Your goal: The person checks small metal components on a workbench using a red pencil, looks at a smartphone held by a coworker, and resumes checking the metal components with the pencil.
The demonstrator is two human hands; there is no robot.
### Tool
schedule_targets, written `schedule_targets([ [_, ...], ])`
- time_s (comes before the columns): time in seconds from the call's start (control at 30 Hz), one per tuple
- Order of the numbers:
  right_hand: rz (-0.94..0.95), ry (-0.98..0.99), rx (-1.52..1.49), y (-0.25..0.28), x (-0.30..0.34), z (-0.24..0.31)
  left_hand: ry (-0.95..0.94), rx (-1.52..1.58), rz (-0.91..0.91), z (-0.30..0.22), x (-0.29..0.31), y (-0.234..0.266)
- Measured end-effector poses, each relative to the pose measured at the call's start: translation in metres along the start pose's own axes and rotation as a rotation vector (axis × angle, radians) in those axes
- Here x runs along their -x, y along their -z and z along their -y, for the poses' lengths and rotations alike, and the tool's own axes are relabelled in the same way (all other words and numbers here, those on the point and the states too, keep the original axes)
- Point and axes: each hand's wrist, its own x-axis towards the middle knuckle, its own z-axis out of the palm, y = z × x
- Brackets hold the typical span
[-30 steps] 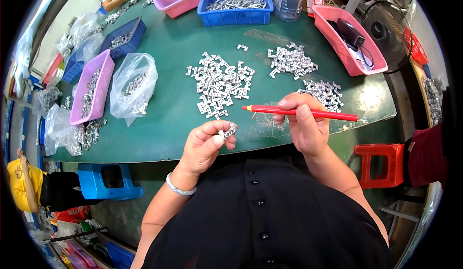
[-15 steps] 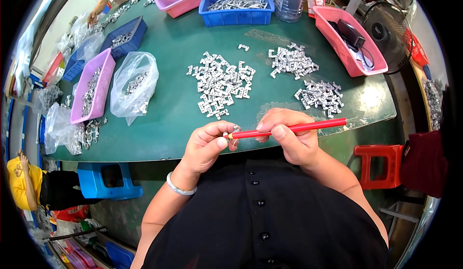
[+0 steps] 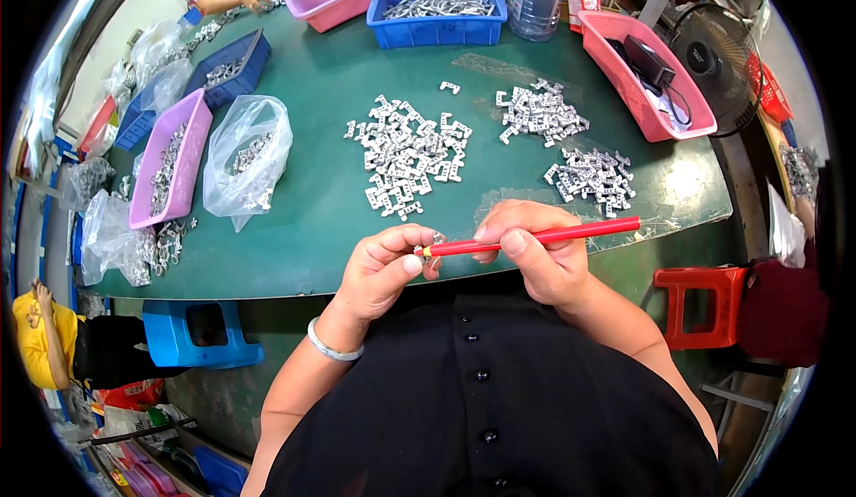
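My right hand [image 3: 539, 252] grips a red pencil [image 3: 588, 230] held nearly level, its tip pointing left. Between the thumb and fingers of my left hand [image 3: 385, 263] is a small silver metal piece [image 3: 436, 240], mostly hidden by the fingertips. The pencil's tip is at that piece; whether it touches cannot be made out. Beyond my hands lies a large pile of small silver metal pieces [image 3: 412, 154] on the green table [image 3: 321, 247]. Two smaller piles of similar pieces, one farther [image 3: 542, 112] and one nearer [image 3: 592, 179], lie to its right.
Left stand a purple basket [image 3: 192, 154], a clear plastic bag [image 3: 234, 194] and a dark blue bin [image 3: 245, 69], all with metal parts. A blue bin of rings [image 3: 437, 32] and a pink basket [image 3: 615, 78] are farther back. A fan [image 3: 713, 60] stands right. Another person's hand [image 3: 259, 0] is far left.
My hands and the pencil stay almost still. The far-left person's hand has moved right and back along the table. A whitish bag shows beside the person at the right edge.
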Motion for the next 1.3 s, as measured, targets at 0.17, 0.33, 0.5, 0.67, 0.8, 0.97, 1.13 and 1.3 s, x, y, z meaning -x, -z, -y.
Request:
schedule_targets([
  [0.17, -0.002, -0.012, -0.002, 0.001, 0.0, 0.0, 0.005, 0.005, -0.007, 0.001, 0.0, 0.0],
  [0.33, -0.059, 0.006, -0.049, 0.003, 0.001, -0.001, -0.006, -0.016, -0.009, 0.0, 0.0, 0.0],
  [0.5, -0.131, 0.06, -0.11, 0.015, 0.0, -0.007, -0.194, -0.29, -0.1, 0.004, -0.002, 0.001],
  [0.67, -0.218, 0.073, -0.082, 0.018, 0.001, -0.008, -0.283, -0.456, -0.137, 0.006, -0.004, 0.002],
  [0.8, -0.236, 0.079, -0.014, 0.019, 0.002, -0.01, -0.284, -0.475, -0.151, 0.006, -0.004, 0.001],
  [0.97, -0.225, 0.115, 0.099, 0.023, 0.0, -0.012, -0.264, -0.499, -0.14, 0.006, -0.004, 0.001],
  [1.13, -0.174, 0.221, 0.344, 0.024, -0.005, -0.011, -0.206, -0.368, -0.179, 0.005, -0.003, -0.002],
  [1.3, -0.106, 0.215, 0.457, 0.018, -0.011, -0.008, -0.054, 0.085, -0.121, 0.004, -0.002, 0.0],
])
